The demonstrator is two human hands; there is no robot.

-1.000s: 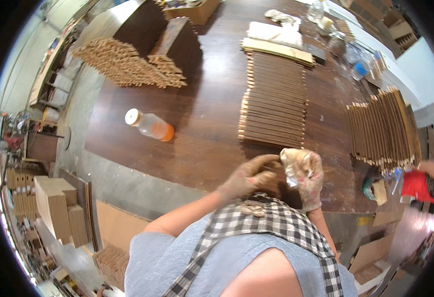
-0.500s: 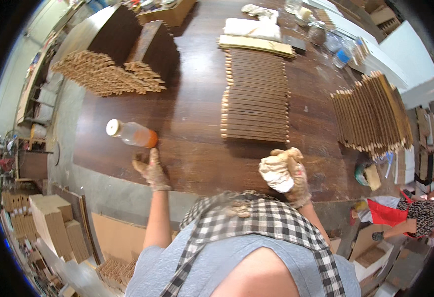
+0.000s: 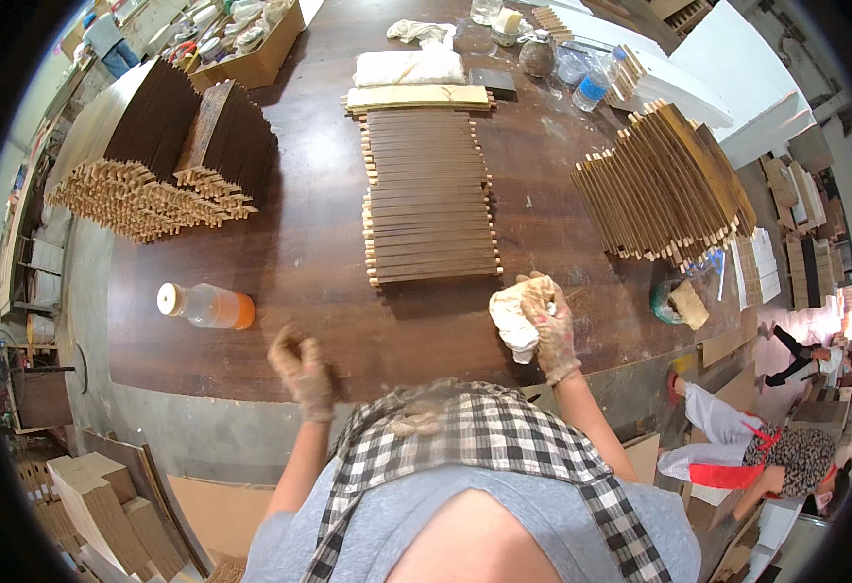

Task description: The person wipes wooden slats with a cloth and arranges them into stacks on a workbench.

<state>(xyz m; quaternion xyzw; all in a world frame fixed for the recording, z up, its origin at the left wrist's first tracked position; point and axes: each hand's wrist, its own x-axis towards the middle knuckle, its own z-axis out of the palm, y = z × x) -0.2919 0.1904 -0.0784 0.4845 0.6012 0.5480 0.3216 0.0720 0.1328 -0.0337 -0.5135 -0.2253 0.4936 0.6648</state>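
My left hand [image 3: 302, 374], in a stained work glove, hovers over the near edge of the table, its fingers loosely curled and apart, with nothing in them. To its left, a glass bottle [image 3: 207, 306] with a pale lid and orange liquid lies on its side, not touched. My right hand [image 3: 554, 335], also gloved, grips a bunched white cloth [image 3: 515, 321] with brownish stains. Just beyond the cloth, a row of dark brown wooden slats [image 3: 431, 199] with pale ends lies side by side in the middle of the table.
Stacks of brown slats stand at left [image 3: 130, 165] and right [image 3: 664, 185]. A yellowish board [image 3: 421, 97] and white folded cloth [image 3: 408, 68] lie behind the row. A water bottle [image 3: 593, 87], a green container [image 3: 669, 303] with a sponge and a cardboard box [image 3: 251, 58] also stand around. A co-worker [image 3: 785, 457] is at right.
The view has turned, so the table's things appear farther left. My left hand is farther from the bottle's orange end. My right hand still holds the cloth.
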